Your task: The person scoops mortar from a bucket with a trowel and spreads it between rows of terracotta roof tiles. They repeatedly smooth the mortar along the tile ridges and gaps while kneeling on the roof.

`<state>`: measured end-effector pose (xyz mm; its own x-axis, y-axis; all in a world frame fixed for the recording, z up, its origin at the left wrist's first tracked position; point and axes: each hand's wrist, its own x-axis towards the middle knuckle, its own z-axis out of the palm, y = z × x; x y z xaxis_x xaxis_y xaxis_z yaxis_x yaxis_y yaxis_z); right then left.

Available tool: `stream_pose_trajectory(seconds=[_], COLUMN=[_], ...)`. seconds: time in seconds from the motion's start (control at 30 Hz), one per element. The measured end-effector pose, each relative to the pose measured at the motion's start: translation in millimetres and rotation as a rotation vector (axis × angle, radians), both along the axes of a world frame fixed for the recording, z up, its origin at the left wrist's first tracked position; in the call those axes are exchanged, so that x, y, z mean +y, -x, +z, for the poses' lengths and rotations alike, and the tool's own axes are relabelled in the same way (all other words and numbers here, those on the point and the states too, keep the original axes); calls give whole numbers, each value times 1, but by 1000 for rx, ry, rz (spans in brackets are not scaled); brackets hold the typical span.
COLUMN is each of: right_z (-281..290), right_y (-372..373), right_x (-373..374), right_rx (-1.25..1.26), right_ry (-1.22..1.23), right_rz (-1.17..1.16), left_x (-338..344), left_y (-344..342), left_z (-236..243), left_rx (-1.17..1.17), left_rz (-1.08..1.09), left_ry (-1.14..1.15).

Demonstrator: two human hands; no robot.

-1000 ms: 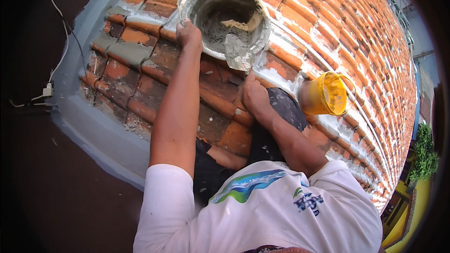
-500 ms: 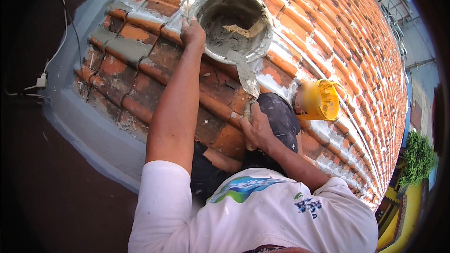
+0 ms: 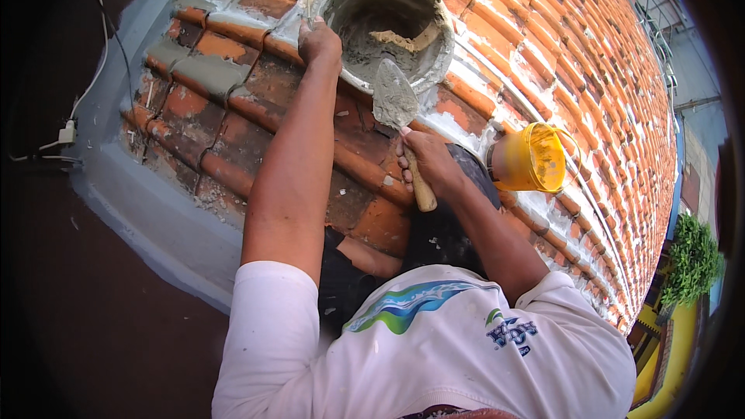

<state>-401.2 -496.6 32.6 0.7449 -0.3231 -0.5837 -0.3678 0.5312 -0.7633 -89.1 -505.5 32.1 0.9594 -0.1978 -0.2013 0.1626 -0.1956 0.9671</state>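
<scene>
While right hand (image 3: 431, 158) clasps trowel (image 3: 395, 98) | left hand (image 3: 320, 43) closed on bucket (image 3: 443, 53) | bucket ahead of right

On my feed I see dark blue lettering (image 3: 512, 332) on the right of the near white shirt (image 3: 442, 368), beside a small green mark (image 3: 494, 315); tiny characters (image 3: 525, 351) by it I cannot read.

This was a sunlit outdoor roof (image 3: 597, 85): orange clay tiles (image 3: 384, 226) ran in overlapping rows beneath and beyond the right fingers (image 3: 406, 163), while a leafy tree (image 3: 691, 260) and yellow wall (image 3: 682, 332) stood far to their right.
</scene>
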Motion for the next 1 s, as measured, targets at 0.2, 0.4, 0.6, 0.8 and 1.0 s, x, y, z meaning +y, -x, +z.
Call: stream_pose_trajectory(seconds=[0.2, 0.4, 0.6, 0.8, 1.0], right_z=[11, 80, 144, 142, 107], right_y=[38, 77, 22, -48, -40], right_x=[32, 5, -84, -112, -134], right_rx=[65, 287, 518, 547, 462], right_ry=[-5, 461, 1279, 974, 573], right_rz=[-9, 278, 816, 1117, 981], left_x=[4, 12, 25, 29, 26], left_y=[5, 13, 63, 104, 89], left_z=[1, -3, -7, -16, -11], left_rx=[-33, -154, -347, -464, -462], left_rz=[-3, -10, -34, -45, -131], left_ry=[-38, 13, -42, 113, 86])
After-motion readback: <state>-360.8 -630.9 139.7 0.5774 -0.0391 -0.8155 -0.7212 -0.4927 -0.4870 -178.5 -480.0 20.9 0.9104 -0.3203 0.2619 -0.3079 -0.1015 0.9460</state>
